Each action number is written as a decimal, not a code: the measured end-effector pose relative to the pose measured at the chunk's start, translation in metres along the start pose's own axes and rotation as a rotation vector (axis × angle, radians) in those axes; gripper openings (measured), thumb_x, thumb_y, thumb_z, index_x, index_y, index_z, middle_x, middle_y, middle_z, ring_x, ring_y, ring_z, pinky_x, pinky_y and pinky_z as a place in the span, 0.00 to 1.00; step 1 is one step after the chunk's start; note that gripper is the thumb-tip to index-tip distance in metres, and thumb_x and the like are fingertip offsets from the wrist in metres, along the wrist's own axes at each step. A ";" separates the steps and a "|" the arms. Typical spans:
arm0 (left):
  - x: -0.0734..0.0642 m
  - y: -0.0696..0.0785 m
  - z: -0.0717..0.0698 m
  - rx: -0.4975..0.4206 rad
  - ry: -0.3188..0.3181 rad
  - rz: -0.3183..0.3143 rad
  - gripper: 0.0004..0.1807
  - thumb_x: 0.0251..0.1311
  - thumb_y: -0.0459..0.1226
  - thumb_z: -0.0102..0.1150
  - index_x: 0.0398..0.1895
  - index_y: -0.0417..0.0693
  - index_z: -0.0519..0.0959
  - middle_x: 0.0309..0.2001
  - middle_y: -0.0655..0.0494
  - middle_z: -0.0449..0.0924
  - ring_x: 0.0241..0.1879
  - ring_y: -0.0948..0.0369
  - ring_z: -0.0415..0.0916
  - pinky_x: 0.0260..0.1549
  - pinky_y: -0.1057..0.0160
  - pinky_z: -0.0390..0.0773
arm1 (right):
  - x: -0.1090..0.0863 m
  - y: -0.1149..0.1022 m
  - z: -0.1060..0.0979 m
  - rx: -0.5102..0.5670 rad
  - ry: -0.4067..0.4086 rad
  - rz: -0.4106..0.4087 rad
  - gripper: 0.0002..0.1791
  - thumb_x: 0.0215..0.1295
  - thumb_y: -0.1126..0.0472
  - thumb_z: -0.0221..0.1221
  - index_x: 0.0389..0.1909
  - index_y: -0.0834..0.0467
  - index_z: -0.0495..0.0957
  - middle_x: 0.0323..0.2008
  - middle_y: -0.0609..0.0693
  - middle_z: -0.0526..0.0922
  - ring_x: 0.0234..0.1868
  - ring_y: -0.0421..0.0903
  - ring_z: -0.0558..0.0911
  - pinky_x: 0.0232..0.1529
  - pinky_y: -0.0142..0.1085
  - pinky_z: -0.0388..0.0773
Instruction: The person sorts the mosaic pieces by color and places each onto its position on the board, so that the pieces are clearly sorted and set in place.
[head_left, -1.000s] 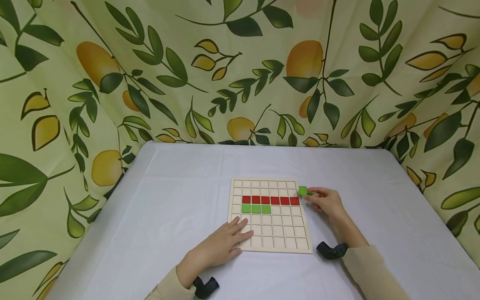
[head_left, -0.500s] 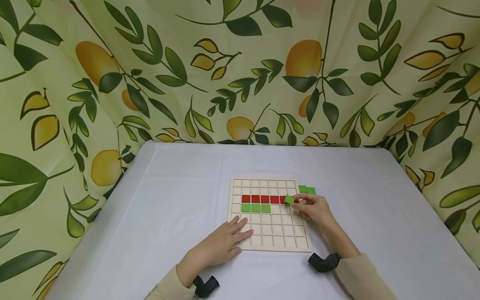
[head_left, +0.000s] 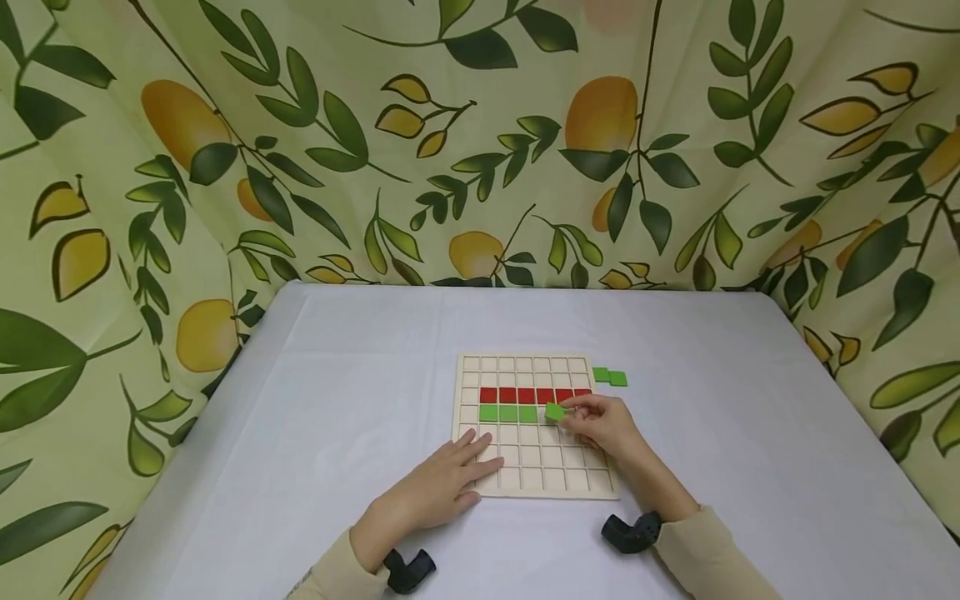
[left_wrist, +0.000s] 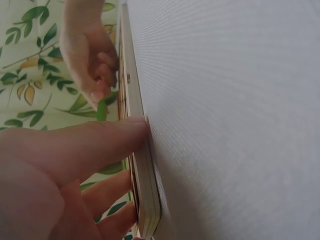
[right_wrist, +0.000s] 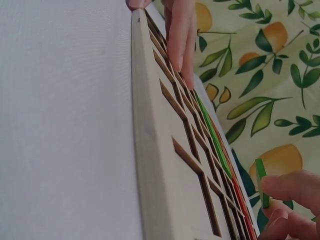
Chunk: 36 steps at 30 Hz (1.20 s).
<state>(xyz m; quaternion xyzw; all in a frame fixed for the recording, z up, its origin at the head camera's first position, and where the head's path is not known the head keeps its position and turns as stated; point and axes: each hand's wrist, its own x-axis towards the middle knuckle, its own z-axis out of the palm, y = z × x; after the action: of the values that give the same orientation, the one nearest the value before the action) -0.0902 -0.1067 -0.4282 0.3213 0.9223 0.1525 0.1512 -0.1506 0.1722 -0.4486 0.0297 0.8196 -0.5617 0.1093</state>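
A wooden grid board (head_left: 529,477) with square recesses lies on the table. One row holds several red tiles (head_left: 507,396), and the row nearer me holds three green tiles (head_left: 507,413). My right hand (head_left: 609,427) pinches a green tile (head_left: 554,412) between thumb and fingertips, tilted, just right of those three. In the right wrist view this pinched tile (right_wrist: 262,183) stands apart from the board. My left hand (head_left: 431,487) rests with spread fingers on the board's near left corner; its thumb (left_wrist: 115,137) lies along the board's edge in the left wrist view.
Two loose green tiles (head_left: 610,377) lie beside the board's far right corner. A white cloth (head_left: 360,375) covers the table, and a leaf-and-fruit patterned curtain (head_left: 420,192) hangs behind. Black curved devices (head_left: 632,533) sit at both wrists.
My right hand has carried a green tile from the loose ones at the right, leftward over the red row, to beside the green row. The left hand stays in place.
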 end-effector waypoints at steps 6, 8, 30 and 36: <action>0.000 0.000 -0.001 -0.013 0.003 0.002 0.27 0.66 0.40 0.55 0.69 0.62 0.68 0.76 0.51 0.56 0.77 0.49 0.50 0.73 0.45 0.59 | 0.000 0.000 0.002 -0.037 -0.010 -0.001 0.20 0.55 0.64 0.67 0.48 0.69 0.80 0.19 0.43 0.71 0.16 0.36 0.65 0.15 0.25 0.61; 0.000 0.000 -0.001 -0.004 0.006 0.003 0.27 0.66 0.40 0.55 0.68 0.62 0.68 0.76 0.51 0.56 0.77 0.49 0.50 0.73 0.45 0.59 | 0.001 0.001 0.002 -0.042 -0.016 0.011 0.20 0.55 0.64 0.67 0.48 0.68 0.80 0.19 0.43 0.71 0.16 0.36 0.66 0.15 0.25 0.61; 0.001 0.000 0.000 0.008 0.001 -0.003 0.27 0.67 0.40 0.54 0.69 0.63 0.67 0.76 0.52 0.56 0.77 0.49 0.50 0.74 0.46 0.59 | 0.007 0.004 0.002 -0.282 0.005 -0.293 0.12 0.52 0.70 0.67 0.40 0.67 0.83 0.19 0.51 0.76 0.18 0.33 0.67 0.18 0.24 0.65; 0.000 0.000 0.000 0.006 0.007 0.009 0.27 0.67 0.40 0.54 0.69 0.62 0.67 0.76 0.51 0.56 0.77 0.49 0.50 0.73 0.46 0.59 | 0.007 0.004 0.002 -0.336 0.007 -0.341 0.12 0.52 0.69 0.67 0.39 0.67 0.83 0.19 0.51 0.76 0.18 0.32 0.66 0.18 0.24 0.66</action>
<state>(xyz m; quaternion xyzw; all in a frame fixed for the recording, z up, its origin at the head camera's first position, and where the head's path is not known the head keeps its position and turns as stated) -0.0903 -0.1063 -0.4282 0.3253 0.9219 0.1514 0.1462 -0.1565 0.1717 -0.4546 -0.1256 0.8951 -0.4275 0.0136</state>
